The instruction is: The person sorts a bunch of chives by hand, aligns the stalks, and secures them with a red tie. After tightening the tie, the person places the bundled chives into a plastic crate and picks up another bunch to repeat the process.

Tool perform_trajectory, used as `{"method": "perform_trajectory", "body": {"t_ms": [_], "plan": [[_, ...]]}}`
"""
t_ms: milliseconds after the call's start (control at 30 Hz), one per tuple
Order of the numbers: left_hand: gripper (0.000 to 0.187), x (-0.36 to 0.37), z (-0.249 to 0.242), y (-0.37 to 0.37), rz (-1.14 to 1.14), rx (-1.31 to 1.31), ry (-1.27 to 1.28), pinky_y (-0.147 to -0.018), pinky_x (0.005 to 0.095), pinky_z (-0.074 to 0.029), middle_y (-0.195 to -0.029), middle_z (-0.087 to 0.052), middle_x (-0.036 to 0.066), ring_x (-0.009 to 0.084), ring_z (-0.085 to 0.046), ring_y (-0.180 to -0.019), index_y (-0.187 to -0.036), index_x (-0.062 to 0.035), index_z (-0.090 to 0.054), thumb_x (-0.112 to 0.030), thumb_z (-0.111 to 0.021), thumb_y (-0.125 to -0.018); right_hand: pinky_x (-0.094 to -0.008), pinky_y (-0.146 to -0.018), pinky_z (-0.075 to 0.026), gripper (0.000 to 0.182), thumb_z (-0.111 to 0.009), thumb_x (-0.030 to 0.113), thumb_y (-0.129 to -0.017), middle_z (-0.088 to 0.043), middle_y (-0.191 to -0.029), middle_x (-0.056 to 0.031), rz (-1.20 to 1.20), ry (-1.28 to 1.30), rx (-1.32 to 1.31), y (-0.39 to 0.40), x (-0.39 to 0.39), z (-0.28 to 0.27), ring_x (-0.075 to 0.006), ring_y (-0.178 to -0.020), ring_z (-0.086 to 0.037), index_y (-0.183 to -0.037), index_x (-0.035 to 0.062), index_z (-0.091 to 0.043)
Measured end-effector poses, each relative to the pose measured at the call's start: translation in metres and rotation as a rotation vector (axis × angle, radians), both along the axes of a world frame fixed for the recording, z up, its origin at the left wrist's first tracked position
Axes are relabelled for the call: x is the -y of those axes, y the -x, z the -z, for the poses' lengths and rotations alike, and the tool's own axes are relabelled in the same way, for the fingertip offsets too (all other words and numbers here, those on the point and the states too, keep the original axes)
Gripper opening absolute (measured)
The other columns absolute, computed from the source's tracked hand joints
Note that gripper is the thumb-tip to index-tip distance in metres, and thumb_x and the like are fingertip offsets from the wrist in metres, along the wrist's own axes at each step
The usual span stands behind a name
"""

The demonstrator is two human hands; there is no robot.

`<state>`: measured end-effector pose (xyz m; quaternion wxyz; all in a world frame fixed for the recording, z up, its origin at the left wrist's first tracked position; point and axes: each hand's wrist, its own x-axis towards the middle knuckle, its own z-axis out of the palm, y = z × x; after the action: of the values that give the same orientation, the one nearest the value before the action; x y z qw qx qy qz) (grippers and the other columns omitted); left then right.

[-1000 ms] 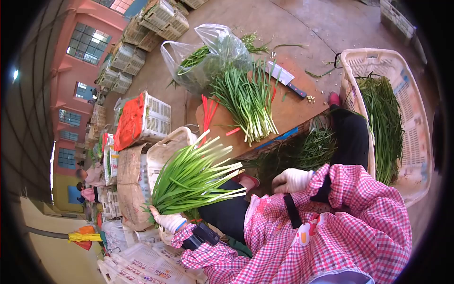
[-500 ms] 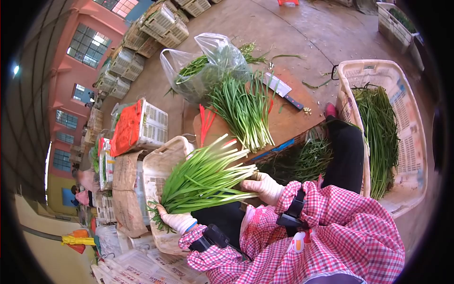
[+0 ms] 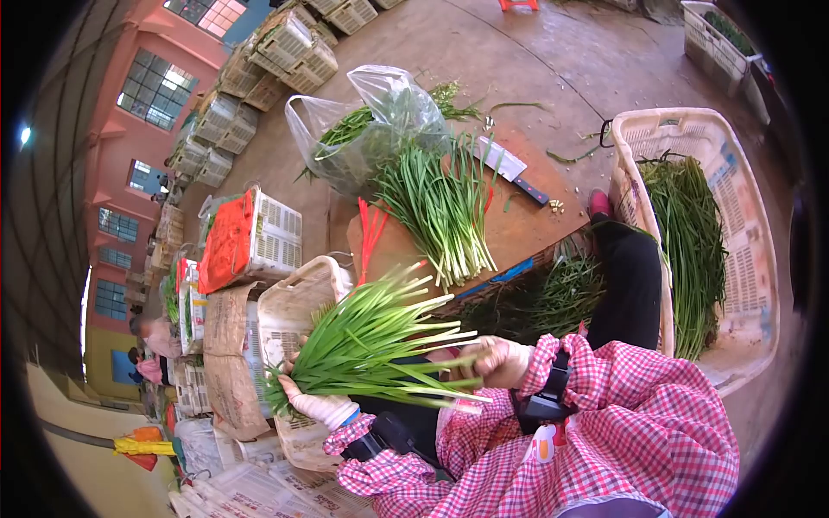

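My left hand [image 3: 319,407], in a pale glove, is closed around the leafy end of a bunch of garlic chives [image 3: 363,345] held over my lap. The white stalk ends fan out to the right. My right hand [image 3: 503,363] is at those stalk ends with its fingers curled and smeared by motion; what they pinch, if anything, cannot be made out. Ahead, a second pile of garlic chives [image 3: 440,211] lies on a brown board [image 3: 540,173]. A cleaver [image 3: 511,168] with a dark handle and several red ties [image 3: 370,237] lie on the board too.
Beyond the pile stands a clear plastic bag [image 3: 345,164] with greens. A large white crate [image 3: 751,285] at my right holds long greens [image 3: 682,250]. Another crate [image 3: 298,298] is at my left, near a crate with a red cover [image 3: 229,242]. Loose greens [image 3: 561,289] lie below the board.
My right hand has moved slightly right and down, away from the middle of the stalk ends. The stalks have spread wider and dipped. My left hand keeps its grip.
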<state>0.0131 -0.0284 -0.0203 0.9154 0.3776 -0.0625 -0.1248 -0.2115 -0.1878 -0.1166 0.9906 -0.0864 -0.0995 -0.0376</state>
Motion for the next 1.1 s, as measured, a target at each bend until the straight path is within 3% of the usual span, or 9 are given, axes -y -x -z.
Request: {"method": "perform_trajectory", "body": {"t_ms": [167,300,367,467,533,633,767,967,1100], "plan": [[0.03,0.011,-0.012,0.006,0.138,-0.124,0.018,-0.101,0.0537,-0.035,-0.097,-0.066,0.004,0.0289,-0.052,-0.113,-0.084,-0.0142,-0.064,-0.035,-0.044,-0.093,-0.0308,-0.07,-0.045,0.035,-0.072,0.024,-0.074,-0.064,-0.08,-0.0116,-0.204,0.293,0.213,0.016,0.016,-0.003,-0.0182,-0.073,-0.058,-0.09,-0.0069,-0.063],[0.029,0.016,-0.015,0.011,0.147,-0.057,0.079,-0.101,0.0528,-0.036,-0.1,-0.065,0.004,0.0276,-0.053,-0.111,-0.086,-0.0151,-0.064,-0.035,-0.045,-0.093,-0.0311,-0.074,-0.047,0.036,-0.07,0.021,-0.076,-0.065,-0.086,-0.0105,-0.354,0.558,0.071,0.044,0.047,0.005,-0.0162,-0.078,-0.059,-0.096,-0.008,-0.062],[0.029,0.012,-0.014,0.005,0.135,-0.068,0.11,-0.101,0.0524,-0.036,-0.102,-0.065,0.003,0.0272,-0.053,-0.111,-0.086,-0.0155,-0.064,-0.035,-0.045,-0.093,-0.031,-0.076,-0.048,0.036,-0.068,0.018,-0.077,-0.065,-0.089,-0.0106,-0.411,0.654,0.297,0.052,0.062,0.03,-0.0161,-0.081,-0.06,-0.099,-0.0086,-0.062],[0.028,-0.007,-0.015,-0.009,0.0,-0.061,0.048,-0.101,0.0506,-0.036,-0.112,-0.062,0.006,0.0266,-0.054,-0.109,-0.089,-0.0127,-0.065,-0.033,-0.046,-0.093,-0.031,-0.078,-0.048,0.034,-0.066,0.016,-0.078,-0.065,-0.09,-0.0094,-0.298,0.783,-0.061,0.099,0.095,0.044,-0.016,-0.085,-0.06,-0.101,-0.0089,-0.061],[0.027,-0.03,-0.005,-0.031,0.022,-0.009,0.118,-0.103,0.0487,-0.034,-0.113,-0.062,0.007,0.0254,-0.052,-0.111,-0.09,-0.0109,-0.065,-0.031,-0.047,-0.092,-0.0316,-0.074,-0.047,0.03,-0.066,0.021,-0.078,-0.066,-0.084,-0.0076,-0.468,1.401,-0.329,0.108,0.119,0.005,-0.0191,-0.083,-0.061,-0.098,-0.0014,-0.064],[0.027,-0.045,0.0,-0.045,0.027,-0.055,0.099,-0.104,0.0471,-0.032,-0.116,-0.061,0.006,0.0246,-0.05,-0.114,-0.094,-0.0109,-0.065,-0.031,-0.047,-0.092,-0.0375,-0.077,-0.048,0.046,-0.065,0.03,-0.075,-0.063,-0.094,-0.0137,-0.389,2.861,-0.38,0.108,0.117,-0.029,-0.0309,-0.087,-0.062,-0.115,0.0079,-0.058],[0.032,-0.026,-0.016,-0.028,-0.086,-0.16,-0.003,-0.105,0.0462,-0.031,-0.125,-0.056,0.009,0.0258,-0.048,-0.117,-0.107,-0.0107,-0.063,-0.033,-0.046,-0.092,-0.0382,-0.086,-0.047,0.045,-0.063,0.028,-0.078,-0.062,-0.107,-0.0137,0.279,1.942,-0.379,0.084,0.105,-0.027,-0.0318,-0.097,-0.06,-0.118,0.0076,-0.056],[0.036,-0.021,-0.019,-0.015,0.053,-0.127,-0.049,-0.107,0.0467,-0.029,-0.128,-0.053,0.009,0.0271,-0.047,-0.119,-0.114,-0.0107,-0.061,-0.035,-0.045,-0.092,-0.0334,-0.088,-0.046,0.048,-0.064,0.02,-0.083,-0.061,-0.112,-0.0054,0.173,0.973,-0.383,0.025,0.043,-0.004,-0.0157,-0.102,-0.055,-0.127,0.0067,-0.05],[0.031,-0.026,-0.01,-0.02,0.079,-0.149,0.055,-0.105,0.0474,-0.032,-0.129,-0.052,0.009,0.0264,-0.047,-0.119,-0.106,-0.0116,-0.064,-0.033,-0.047,-0.092,-0.0253,-0.065,-0.048,0.031,-0.064,0.021,-0.086,-0.063,-0.087,-0.0025,0.069,0.368,-0.439,-0.009,0.008,-0.007,-0.0101,-0.071,-0.057,-0.113,0.0067,-0.058]]}}
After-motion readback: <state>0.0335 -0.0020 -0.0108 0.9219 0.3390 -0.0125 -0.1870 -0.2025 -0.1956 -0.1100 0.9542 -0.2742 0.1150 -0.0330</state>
